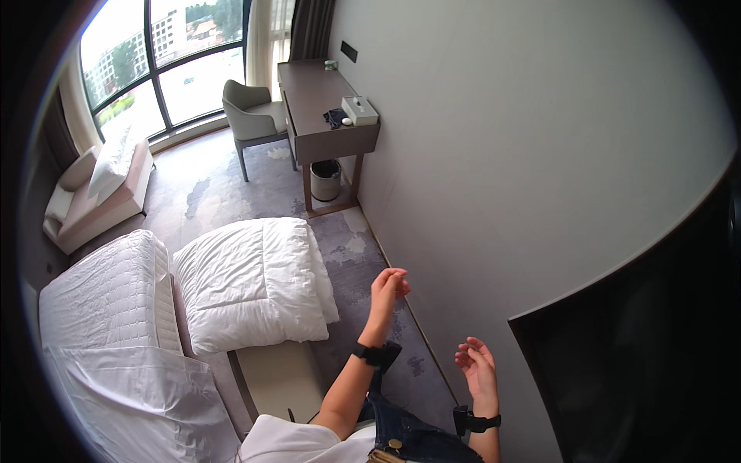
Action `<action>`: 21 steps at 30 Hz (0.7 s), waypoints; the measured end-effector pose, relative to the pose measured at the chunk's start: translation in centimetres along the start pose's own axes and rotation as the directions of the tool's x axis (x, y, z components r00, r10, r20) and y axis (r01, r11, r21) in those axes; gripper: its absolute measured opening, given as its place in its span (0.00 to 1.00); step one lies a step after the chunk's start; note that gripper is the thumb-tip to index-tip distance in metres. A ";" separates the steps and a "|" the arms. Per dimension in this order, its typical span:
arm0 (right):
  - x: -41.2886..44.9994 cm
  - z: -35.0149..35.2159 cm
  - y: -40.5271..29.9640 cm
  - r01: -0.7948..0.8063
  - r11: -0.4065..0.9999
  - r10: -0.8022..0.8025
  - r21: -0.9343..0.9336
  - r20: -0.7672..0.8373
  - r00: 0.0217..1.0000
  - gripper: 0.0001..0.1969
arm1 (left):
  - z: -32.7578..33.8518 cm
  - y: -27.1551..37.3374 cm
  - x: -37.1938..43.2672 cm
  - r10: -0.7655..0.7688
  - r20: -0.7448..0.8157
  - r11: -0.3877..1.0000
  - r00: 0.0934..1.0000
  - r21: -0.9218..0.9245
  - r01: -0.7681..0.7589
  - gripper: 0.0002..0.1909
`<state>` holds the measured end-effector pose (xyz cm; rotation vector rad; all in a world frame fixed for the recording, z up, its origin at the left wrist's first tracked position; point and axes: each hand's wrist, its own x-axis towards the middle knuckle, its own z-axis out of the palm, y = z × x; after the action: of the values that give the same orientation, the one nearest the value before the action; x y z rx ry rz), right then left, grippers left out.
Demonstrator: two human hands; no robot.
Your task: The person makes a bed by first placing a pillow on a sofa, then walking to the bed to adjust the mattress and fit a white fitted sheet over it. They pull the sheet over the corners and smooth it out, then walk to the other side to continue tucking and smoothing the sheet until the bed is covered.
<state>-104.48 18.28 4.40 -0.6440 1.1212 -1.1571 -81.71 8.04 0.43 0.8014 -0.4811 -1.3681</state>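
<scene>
My left hand (391, 285) is in mid-air over the carpet, its fingers loosely curled and nothing seen in them. To its left, a folded white duvet (249, 283) lies on a cream bench (281, 373) at the foot of the bed, apart from the hand. My right hand (478, 366) is raised close to the grey wall (492, 173), empty, with its fingers bent and slightly apart. Both wrists wear black straps with small devices. A bed mattress (110, 295) in a quilted white cover stands beyond the bench, with a rumpled white sheet (139, 393) over its near part.
A large dark screen (625, 359) juts from the wall at right. Ahead stand a desk (315, 87) with a tissue box (360, 110), a grey armchair (252, 116) and a waste bin (325, 182). A pink chaise (110, 179) holding white pillows is near the window.
</scene>
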 end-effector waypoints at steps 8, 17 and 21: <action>21.4 10.3 -8.9 0.026 0.985 0.001 -0.169 0.158 0.987 0.09 | 0.6 11.6 18.5 0.317 -0.052 0.947 0.947 0.070 -0.313 0.08; 50.0 25.3 -9.1 0.016 0.910 0.171 -0.415 0.409 0.896 0.10 | -17.4 27.9 27.1 0.701 -0.501 0.713 0.508 0.484 -0.507 0.09; 61.0 36.5 -9.2 -0.033 0.902 0.281 -0.430 0.527 0.802 0.10 | -18.9 36.7 28.8 0.819 -0.472 0.566 0.326 0.575 -0.590 0.09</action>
<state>-74.42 -46.74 3.96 -1.1147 0.8552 -0.5064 -38.67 -15.66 11.13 1.1080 -0.3484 -0.0460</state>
